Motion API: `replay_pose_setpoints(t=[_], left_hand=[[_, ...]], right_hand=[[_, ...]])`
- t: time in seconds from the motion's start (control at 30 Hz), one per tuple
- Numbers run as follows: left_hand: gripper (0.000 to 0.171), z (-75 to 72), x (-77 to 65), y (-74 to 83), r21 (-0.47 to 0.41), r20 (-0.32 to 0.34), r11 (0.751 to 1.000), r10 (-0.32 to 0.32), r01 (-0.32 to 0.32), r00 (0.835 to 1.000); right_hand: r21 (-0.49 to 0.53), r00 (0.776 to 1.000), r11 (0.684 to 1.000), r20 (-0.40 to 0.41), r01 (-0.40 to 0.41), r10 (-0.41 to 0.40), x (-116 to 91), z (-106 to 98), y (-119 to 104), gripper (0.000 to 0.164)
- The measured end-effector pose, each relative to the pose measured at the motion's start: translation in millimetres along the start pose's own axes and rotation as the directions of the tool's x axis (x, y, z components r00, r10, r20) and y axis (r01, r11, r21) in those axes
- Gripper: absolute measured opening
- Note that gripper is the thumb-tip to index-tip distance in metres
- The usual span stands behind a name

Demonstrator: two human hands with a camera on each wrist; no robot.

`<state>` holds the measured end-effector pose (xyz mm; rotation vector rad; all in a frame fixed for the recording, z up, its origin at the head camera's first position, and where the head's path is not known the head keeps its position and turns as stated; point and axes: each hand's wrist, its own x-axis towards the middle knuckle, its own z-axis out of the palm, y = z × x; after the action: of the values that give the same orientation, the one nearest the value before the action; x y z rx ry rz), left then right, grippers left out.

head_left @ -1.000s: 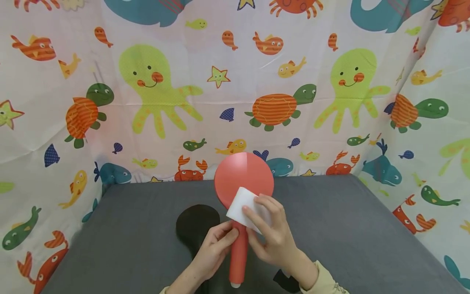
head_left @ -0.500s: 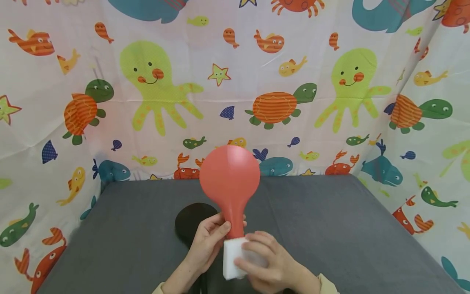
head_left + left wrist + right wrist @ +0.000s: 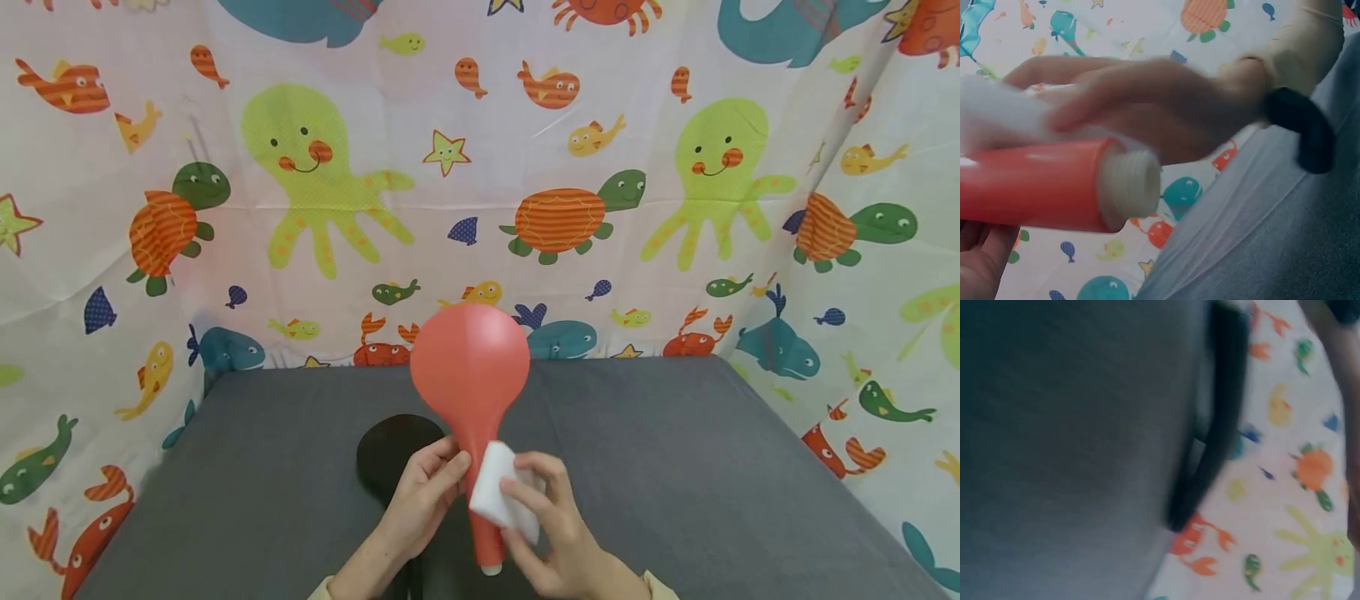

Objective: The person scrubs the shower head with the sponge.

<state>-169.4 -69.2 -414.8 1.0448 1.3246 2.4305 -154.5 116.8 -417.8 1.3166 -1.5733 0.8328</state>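
In the head view a glossy red object (image 3: 471,358) stands upright, with a rounded head tapering into a straight handle. Its lower end is a white threaded stub (image 3: 1140,184), plain in the left wrist view. My left hand (image 3: 422,500) pinches the narrow neck between thumb and fingers. With my right hand (image 3: 558,521) I grip a white sponge block (image 3: 497,487), which lies against the right side of the handle. Motion blurs the right hand and sponge in the left wrist view. Neither the red object nor the sponge shows in the right wrist view.
On the grey table (image 3: 637,450), behind the left hand, lies a black round-headed thing (image 3: 393,450) with a narrow stem. A white curtain (image 3: 450,233) printed with sea animals surrounds the back and sides. A black strap (image 3: 1219,425) crosses the blurred right wrist view.
The sponge went from the neck down to the handle's end, then back up to mid-handle. The red object shifted slightly left, its head tilting so the tapered neck shows. The left hand keeps its pinch.
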Motion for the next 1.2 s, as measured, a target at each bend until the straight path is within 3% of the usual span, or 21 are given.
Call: replay_pose_setpoints(t=[0.13, 0.23, 0.33, 0.4, 0.47, 0.57, 0.63, 0.7, 0.8, 1.03, 1.2], left_hand=[[0.031, 0.2, -0.1, 1.5, 0.016, -0.048, 0.999, -0.033, 0.034, 0.998], [0.030, 2.1, -0.7, 1.9, 0.016, -0.055, 0.997, -0.070, 0.071, 0.996], [0.030, 4.4, -1.6, 1.4, 0.005, -0.031, 0.995, -0.101, 0.101, 0.994], [0.031, 6.4, -2.3, 0.1, -0.006, -0.014, 0.993, -0.119, 0.119, 0.993], [0.031, 7.7, -2.9, -1.5, -0.012, -0.003, 0.992, -0.125, 0.125, 0.992], [0.031, 8.4, -3.2, -3.5, 0.005, 0.005, 0.995, -0.100, 0.100, 0.995], [0.029, 7.7, -3.2, -3.7, 0.029, -0.009, 0.996, -0.084, 0.084, 0.996], [0.029, 7.0, -2.9, -3.5, 0.068, -0.021, 0.995, -0.070, 0.072, 0.997], [0.028, 6.7, -2.5, -4.1, 0.121, -0.035, 0.990, -0.071, 0.074, 0.997], [0.023, 6.3, -2.7, -3.0, 0.158, -0.020, 0.986, -0.052, 0.054, 0.998], [0.024, 3.4, -1.3, 0.3, 0.201, -0.031, 0.979, -0.020, 0.025, 0.999]], right_hand=[[0.044, 0.985, 0.989, 0.098, 0.140, -0.144, -15, -7, -1, 0.031], [0.058, 0.985, 0.986, 0.072, 0.156, -0.160, -9, -8, 2, 0.030], [0.078, 0.998, 0.996, -0.050, 0.041, -0.037, 1, -2, 7, 0.032], [0.140, 0.984, 0.985, -0.135, -0.097, 0.116, 7, 3, 9, 0.034], [0.228, 0.940, 0.944, -0.189, -0.240, 0.284, 11, 6, 11, 0.037], [0.349, 0.859, 0.851, -0.192, -0.393, 0.475, 14, 8, 13, 0.044], [0.372, 0.820, 0.802, -0.157, -0.467, 0.550, 13, 7, 13, 0.048], [0.368, 0.806, 0.779, -0.117, -0.507, 0.580, 10, 4, 11, 0.051], [0.356, 0.808, 0.768, -0.060, -0.532, 0.587, 3, 0, 9, 0.051], [0.516, 0.881, 0.735, 0.090, -0.440, 0.464, -15, -9, 6, 0.047], [0.593, 0.905, 0.694, 0.167, -0.409, 0.390, -34, -11, 0, 0.042]])
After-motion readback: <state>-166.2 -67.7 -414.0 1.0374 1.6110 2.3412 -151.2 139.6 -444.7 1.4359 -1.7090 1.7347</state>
